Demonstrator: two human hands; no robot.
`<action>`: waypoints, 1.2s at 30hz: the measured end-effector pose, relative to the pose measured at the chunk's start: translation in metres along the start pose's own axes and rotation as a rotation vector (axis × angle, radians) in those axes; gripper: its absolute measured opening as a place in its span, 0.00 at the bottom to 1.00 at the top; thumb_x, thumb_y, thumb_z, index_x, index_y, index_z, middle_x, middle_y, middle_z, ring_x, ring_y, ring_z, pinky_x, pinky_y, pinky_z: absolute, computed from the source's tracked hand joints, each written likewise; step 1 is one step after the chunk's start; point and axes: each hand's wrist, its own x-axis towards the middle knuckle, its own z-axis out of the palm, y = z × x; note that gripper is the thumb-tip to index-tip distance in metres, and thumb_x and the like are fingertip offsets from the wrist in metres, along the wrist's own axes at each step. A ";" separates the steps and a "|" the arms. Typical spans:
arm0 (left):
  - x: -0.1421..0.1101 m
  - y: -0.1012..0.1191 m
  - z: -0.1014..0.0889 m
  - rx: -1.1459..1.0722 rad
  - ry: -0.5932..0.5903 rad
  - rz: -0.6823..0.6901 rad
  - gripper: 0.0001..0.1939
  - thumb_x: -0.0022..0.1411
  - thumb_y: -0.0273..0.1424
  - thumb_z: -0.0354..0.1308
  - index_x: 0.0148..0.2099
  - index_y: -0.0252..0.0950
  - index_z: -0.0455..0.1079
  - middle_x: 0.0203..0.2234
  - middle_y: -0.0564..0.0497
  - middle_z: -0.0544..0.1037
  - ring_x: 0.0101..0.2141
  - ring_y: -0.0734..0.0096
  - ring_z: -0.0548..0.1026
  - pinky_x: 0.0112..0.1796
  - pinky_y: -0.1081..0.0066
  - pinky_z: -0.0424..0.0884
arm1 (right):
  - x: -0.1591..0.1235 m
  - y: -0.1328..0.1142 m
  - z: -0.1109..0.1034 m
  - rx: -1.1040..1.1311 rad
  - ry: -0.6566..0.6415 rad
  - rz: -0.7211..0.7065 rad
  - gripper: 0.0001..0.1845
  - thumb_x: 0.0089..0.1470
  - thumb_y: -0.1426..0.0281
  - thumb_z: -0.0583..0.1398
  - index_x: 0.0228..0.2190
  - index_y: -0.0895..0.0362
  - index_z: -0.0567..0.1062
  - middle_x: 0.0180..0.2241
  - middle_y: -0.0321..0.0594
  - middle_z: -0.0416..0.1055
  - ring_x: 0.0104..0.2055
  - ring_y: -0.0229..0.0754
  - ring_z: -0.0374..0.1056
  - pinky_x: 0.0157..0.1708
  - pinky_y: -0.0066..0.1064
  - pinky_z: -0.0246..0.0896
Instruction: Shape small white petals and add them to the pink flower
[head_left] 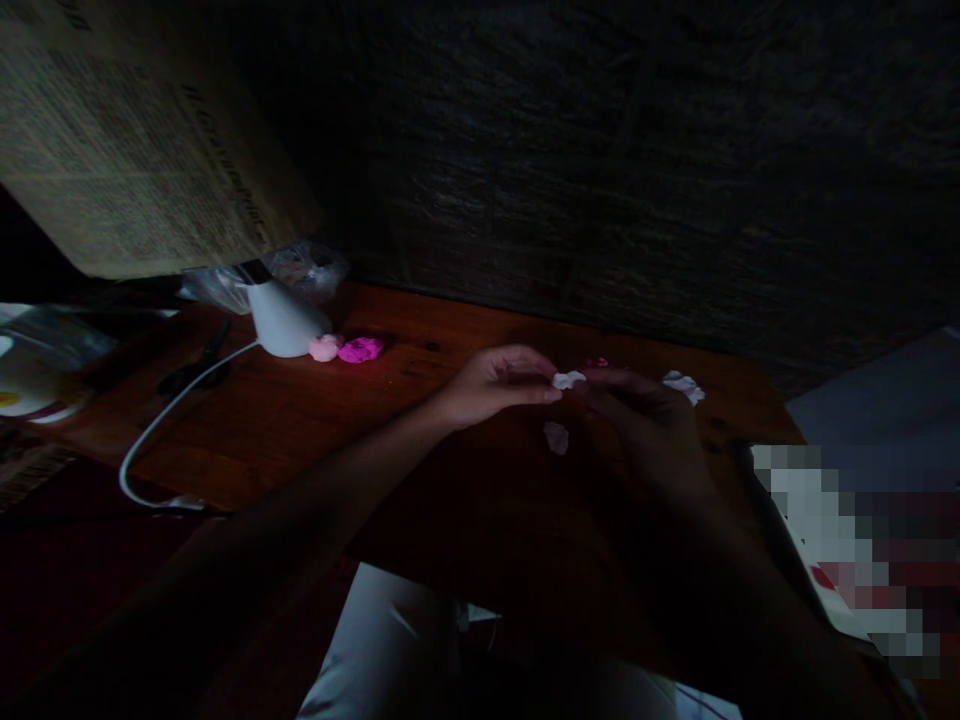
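Between my two hands is a small white lump of what looks like modelling clay [568, 380], with an uneven edge. The thumb and fingertips of my left hand [506, 382] pinch its left side. My right hand [641, 405] has its fingers closed at the right side of the same lump; shadow hides part of that grip. A flat whitish piece [556, 437] lies on the wooden table [420, 310] just below the hands. Another crumpled white piece [684, 386] rests beyond my right hand. Small pink bits [598, 362] show behind the fingers.
A light pink lump [325, 347] and a bright pink lump [361, 349] sit against the white lamp base [289, 318]. Its newspaper-print shade [172, 150] hangs at upper left. Dark scissors [196, 372], a white cable [142, 440] and a white tub [34, 385] are at left. A dark wall stands behind.
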 end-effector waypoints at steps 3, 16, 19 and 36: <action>0.001 -0.002 -0.001 0.013 0.002 0.013 0.16 0.46 0.31 0.74 0.36 0.32 0.75 0.33 0.51 0.80 0.36 0.73 0.77 0.46 0.67 0.71 | 0.000 -0.002 0.001 0.002 0.013 -0.007 0.09 0.44 0.62 0.72 0.30 0.50 0.83 0.37 0.38 0.81 0.44 0.46 0.74 0.49 0.42 0.67; 0.001 -0.004 -0.003 0.031 -0.018 0.068 0.16 0.46 0.32 0.74 0.37 0.32 0.76 0.38 0.48 0.81 0.39 0.71 0.78 0.47 0.65 0.72 | -0.001 -0.005 0.001 -0.027 0.007 -0.057 0.06 0.45 0.64 0.71 0.29 0.50 0.83 0.35 0.37 0.81 0.41 0.45 0.74 0.47 0.41 0.67; 0.001 -0.004 -0.003 0.037 -0.017 0.059 0.16 0.46 0.33 0.74 0.38 0.32 0.76 0.37 0.48 0.81 0.39 0.71 0.78 0.47 0.65 0.72 | -0.001 -0.004 0.001 -0.027 -0.029 -0.074 0.06 0.45 0.63 0.71 0.29 0.49 0.83 0.35 0.37 0.81 0.41 0.45 0.75 0.47 0.41 0.67; 0.002 -0.005 -0.003 0.055 0.034 0.063 0.17 0.44 0.32 0.75 0.35 0.32 0.74 0.32 0.51 0.80 0.35 0.73 0.78 0.44 0.66 0.73 | -0.002 -0.003 0.002 0.015 -0.046 -0.078 0.05 0.44 0.65 0.71 0.29 0.48 0.83 0.35 0.36 0.82 0.39 0.44 0.76 0.42 0.39 0.71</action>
